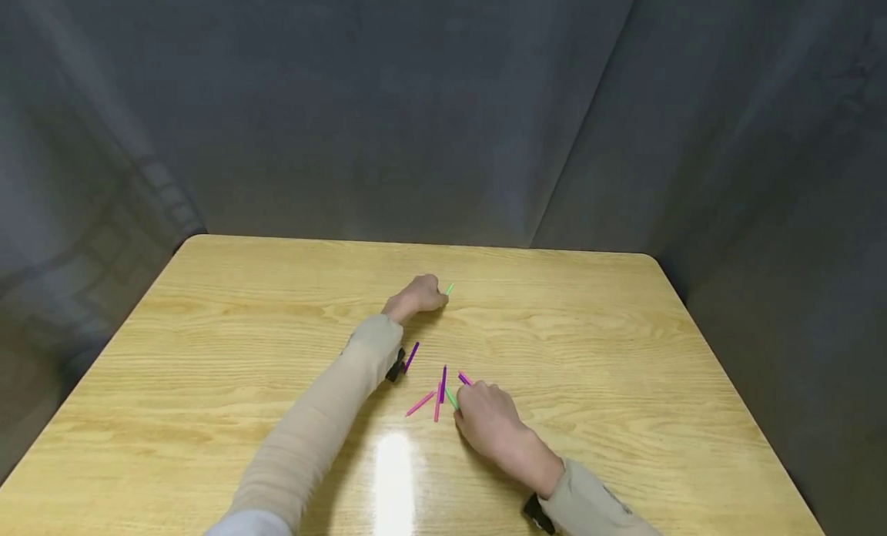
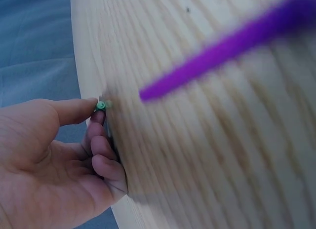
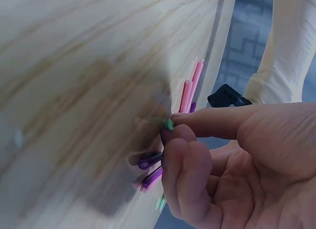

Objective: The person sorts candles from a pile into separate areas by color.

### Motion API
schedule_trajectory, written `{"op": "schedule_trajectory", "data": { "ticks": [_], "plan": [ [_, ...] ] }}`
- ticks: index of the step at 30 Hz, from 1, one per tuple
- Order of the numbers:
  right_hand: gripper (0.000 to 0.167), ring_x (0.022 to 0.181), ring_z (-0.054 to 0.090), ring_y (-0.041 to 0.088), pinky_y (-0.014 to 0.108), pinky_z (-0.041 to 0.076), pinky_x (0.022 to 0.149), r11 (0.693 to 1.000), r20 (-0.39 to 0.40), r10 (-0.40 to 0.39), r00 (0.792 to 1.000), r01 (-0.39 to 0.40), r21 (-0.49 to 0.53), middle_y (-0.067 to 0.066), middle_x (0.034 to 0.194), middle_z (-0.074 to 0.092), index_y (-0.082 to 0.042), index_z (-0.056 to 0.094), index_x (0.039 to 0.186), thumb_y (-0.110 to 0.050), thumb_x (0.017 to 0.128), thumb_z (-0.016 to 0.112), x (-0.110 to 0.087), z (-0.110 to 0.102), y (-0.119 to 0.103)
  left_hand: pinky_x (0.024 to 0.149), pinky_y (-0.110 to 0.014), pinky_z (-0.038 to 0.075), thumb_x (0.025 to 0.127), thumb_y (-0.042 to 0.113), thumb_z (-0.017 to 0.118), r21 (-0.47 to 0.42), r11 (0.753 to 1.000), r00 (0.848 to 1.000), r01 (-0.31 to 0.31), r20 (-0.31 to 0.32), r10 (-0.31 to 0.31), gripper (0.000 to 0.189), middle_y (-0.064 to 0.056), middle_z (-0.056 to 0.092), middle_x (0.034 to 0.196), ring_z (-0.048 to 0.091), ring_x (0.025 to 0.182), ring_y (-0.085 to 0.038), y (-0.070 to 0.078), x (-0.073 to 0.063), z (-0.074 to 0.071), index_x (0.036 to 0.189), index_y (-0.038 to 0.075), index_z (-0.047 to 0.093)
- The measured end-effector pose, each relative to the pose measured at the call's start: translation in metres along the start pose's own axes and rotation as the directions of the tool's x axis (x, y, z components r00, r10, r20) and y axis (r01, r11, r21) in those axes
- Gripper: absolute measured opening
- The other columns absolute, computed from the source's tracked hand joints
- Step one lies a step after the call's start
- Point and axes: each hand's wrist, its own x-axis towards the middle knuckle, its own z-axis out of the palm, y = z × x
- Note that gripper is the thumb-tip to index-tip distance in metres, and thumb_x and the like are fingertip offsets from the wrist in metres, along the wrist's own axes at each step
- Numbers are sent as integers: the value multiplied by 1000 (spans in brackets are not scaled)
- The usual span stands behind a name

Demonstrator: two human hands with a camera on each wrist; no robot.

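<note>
At the far side of the group, my left hand [image 1: 420, 293] pinches a slim green stick [image 1: 450, 289] between thumb and fingertips. The round end of that green stick [image 2: 100, 105] shows at the thumb tip in the left wrist view. My right hand [image 1: 490, 422] pinches another green stick [image 1: 451, 400] near the tabletop, its end [image 3: 169, 125] showing between thumb and forefinger. Just left of the right hand lie a purple stick [image 1: 443, 382] and two pink sticks [image 1: 420, 404]. Purple and pink sticks [image 1: 463, 379] stick out beyond its knuckles, partly hidden.
A separate purple stick [image 1: 412, 356] lies beside the black left wrist strap [image 1: 396, 366]; it looms large in the left wrist view. The wooden table [image 1: 589, 351] has a glare patch near its front. Grey curtains [image 1: 360, 112] surround the table at the back and sides.
</note>
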Motion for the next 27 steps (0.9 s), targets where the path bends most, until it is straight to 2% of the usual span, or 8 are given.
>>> {"op": "schedule_trajectory", "data": {
  "ticks": [6,10,14,18,22,27],
  "plan": [
    [37,47,33,10,24,33,39,999,-4,-13,1000,13,32,-2,52,37,-11,44,58,-2,83,70,2,-3,1,54,-27,28,100,21,50,4,1000,1000,13,-6,-13,20,-3,33,68,26,52,-13,-1,-1,-2,86,8,44],
    [34,45,31,9,23,30,38,996,19,13,1000,-15,87,-3,51,35,-11,44,58,0,82,66,5,-8,2,56,-28,29,101,22,50,-3,1000,1000,10,-10,-10,19,-3,35,72,28,55,-14,-3,-1,-4,91,7,46],
    [28,44,30,6,19,26,38,987,63,27,998,-37,156,-3,52,36,-9,46,60,2,80,62,7,-15,6,53,-27,29,101,22,50,-11,1000,1000,7,5,-7,22,-2,33,66,27,51,-13,-4,-1,-4,84,9,45],
    [26,45,30,6,19,26,39,984,63,22,998,-33,178,-3,52,36,-8,47,61,4,79,61,9,-22,11,52,-26,29,100,23,51,-20,1000,1000,-2,19,2,26,0,30,62,25,49,-12,-4,-3,-5,80,11,41],
    [26,44,33,6,20,28,39,980,80,32,996,-47,194,-4,52,40,-9,50,61,1,82,63,13,-26,17,56,-28,30,100,24,51,-10,1000,1000,-4,9,4,21,-3,36,71,31,56,-14,-4,-6,-7,88,7,47],
    [26,43,33,5,19,27,40,973,138,59,989,-88,212,-5,52,42,-10,53,62,-2,84,63,21,-30,26,59,-29,30,100,25,51,3,1000,1000,-2,-4,2,22,-5,38,77,35,62,-15,-3,-10,-9,98,3,51]
  ]
}}
